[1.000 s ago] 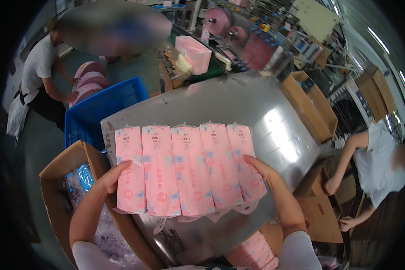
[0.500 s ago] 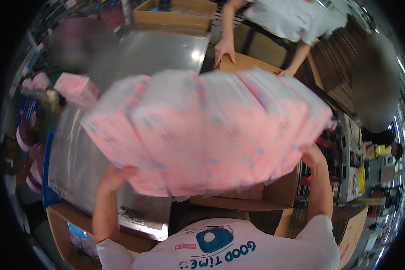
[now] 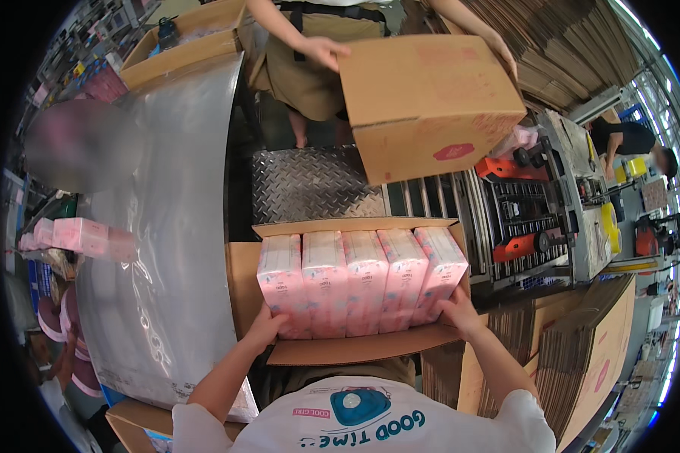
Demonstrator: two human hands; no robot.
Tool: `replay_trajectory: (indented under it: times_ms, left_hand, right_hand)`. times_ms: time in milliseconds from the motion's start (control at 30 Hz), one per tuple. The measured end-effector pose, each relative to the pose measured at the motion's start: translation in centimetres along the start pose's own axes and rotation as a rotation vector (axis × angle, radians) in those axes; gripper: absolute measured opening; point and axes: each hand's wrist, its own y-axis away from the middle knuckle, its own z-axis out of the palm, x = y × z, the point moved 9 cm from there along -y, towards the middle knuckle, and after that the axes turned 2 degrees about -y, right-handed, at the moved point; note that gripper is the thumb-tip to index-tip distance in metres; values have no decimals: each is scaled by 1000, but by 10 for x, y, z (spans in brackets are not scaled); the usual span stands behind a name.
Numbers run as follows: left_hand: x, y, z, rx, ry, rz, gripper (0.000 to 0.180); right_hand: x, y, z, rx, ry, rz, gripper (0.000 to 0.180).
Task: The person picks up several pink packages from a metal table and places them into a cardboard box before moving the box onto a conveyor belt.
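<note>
My left hand (image 3: 267, 326) and my right hand (image 3: 456, 308) squeeze a row of five pink packs (image 3: 363, 281) from both ends. Each hand is closed on an end pack, so the row is pinched between them. The packs sit just past my fingers, partly down inside an open brown box (image 3: 355, 349), with their tops above its edge.

I think the middle packs could slip. Only the push from my two hands keeps them together, so if I loosen my hold the row could bend and fall apart. The front flap of the box lies right under my wrists and could catch a pack corner.

Beyond my hands, another person (image 3: 317, 45) holds a second brown box (image 3: 431, 98) up over the roller track (image 3: 461, 200). It could bump my packs if it comes down close.

To the left of my left hand is a shiny metal table (image 3: 166, 226) with more pink packs (image 3: 79, 235) at its far side.

I cannot see the bottom of my box or how deep the packs sit. My fingertips are hidden behind the packs. One spot at the left is blurred.
</note>
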Motion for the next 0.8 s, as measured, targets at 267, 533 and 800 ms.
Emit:
replay_trajectory:
  times_ms: [267, 533, 800]
  left_hand:
    - [134, 30, 81, 259, -1522, 588, 91]
    - [91, -97, 73, -62, -1536, -109, 97]
    - [48, 65, 18, -198, -581, -25, 67]
  right_hand:
    - [-75, -18, 101, -25, 1248, -272, 111]
    - [-48, -125, 137, -219, 1186, -87, 110]
    - [-143, -15, -36, 385, 893, -773, 46]
